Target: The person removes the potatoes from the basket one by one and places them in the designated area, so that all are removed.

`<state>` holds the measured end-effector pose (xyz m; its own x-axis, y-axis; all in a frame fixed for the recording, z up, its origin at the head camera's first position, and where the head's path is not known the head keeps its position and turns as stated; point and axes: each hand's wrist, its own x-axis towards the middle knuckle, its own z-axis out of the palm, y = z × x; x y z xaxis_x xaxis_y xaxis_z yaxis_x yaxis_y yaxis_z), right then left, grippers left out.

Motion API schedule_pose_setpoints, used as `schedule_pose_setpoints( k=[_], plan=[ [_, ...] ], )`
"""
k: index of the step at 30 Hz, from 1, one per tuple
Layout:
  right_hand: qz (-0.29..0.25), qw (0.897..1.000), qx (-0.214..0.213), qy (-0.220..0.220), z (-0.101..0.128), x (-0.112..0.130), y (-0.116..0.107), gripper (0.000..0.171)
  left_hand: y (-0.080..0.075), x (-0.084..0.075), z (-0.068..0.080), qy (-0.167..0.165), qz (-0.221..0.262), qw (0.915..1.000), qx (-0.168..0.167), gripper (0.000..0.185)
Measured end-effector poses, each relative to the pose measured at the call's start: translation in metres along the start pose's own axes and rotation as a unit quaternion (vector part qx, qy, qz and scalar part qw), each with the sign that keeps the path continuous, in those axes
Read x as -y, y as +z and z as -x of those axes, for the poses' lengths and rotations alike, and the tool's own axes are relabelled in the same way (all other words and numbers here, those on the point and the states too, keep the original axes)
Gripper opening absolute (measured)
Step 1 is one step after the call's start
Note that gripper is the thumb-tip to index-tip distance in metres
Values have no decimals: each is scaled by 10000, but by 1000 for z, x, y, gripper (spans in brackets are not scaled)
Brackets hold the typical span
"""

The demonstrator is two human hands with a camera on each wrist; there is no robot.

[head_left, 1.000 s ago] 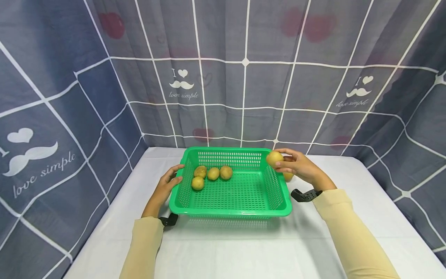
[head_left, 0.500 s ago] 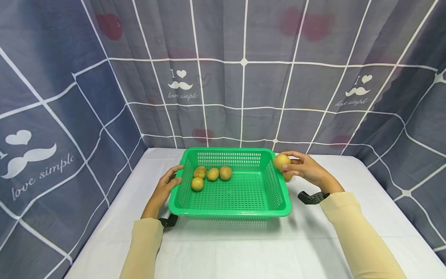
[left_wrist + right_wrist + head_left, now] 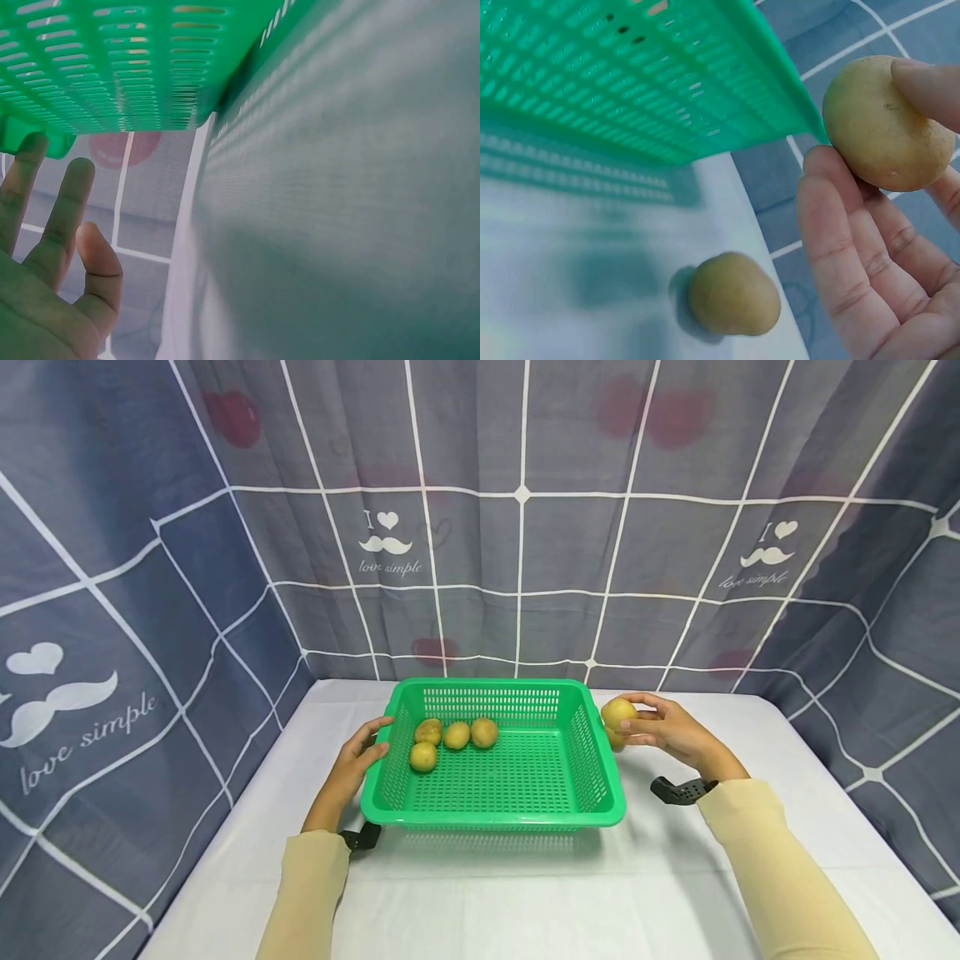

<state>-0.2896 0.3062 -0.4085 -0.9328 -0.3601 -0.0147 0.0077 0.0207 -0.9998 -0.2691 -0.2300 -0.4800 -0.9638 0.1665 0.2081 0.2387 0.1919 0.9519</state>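
Beside the basket's right wall, a potato held up in the right hand (image 3: 671,732).

Thumb and fingertips (image 3: 832,225) of that hand curl round the held potato (image 3: 618,712), which sits just outside the rim of the green basket (image 3: 592,760), clear of the white table (image 3: 675,877). Beneath it a second potato (image 3: 733,293) lies loose on the table, partly hidden in the head view. On the other side, the left hand (image 3: 352,764) rests with straight fingers against the basket's left rim, gripping nothing. Four potatoes (image 3: 452,739) lie inside, toward the far left corner.
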Motion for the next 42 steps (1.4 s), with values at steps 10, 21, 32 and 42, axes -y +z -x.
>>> schedule_pose_setpoints(
  k=[10, 21, 32, 42],
  plan=[
    [-220, 9993, -307, -39, 4, -13, -10, 36, -3, -1, 1, 60, -73, 9999, 42, 51],
    [-362, 9975, -602, 66, 10, -25, -22, 36, -3, 0, 0, 49, -15, 10000, 6, 51],
    [-536, 9930, -1048, 66, 14, -40, -36, 31, -2, -2, 1, 72, -13, 10000, 47, 51],
    [-716, 9895, -1240, 194, 15, -49, -40, 29, -2, 1, 1, 42, 52, 10000, 72, 51]
  ],
)
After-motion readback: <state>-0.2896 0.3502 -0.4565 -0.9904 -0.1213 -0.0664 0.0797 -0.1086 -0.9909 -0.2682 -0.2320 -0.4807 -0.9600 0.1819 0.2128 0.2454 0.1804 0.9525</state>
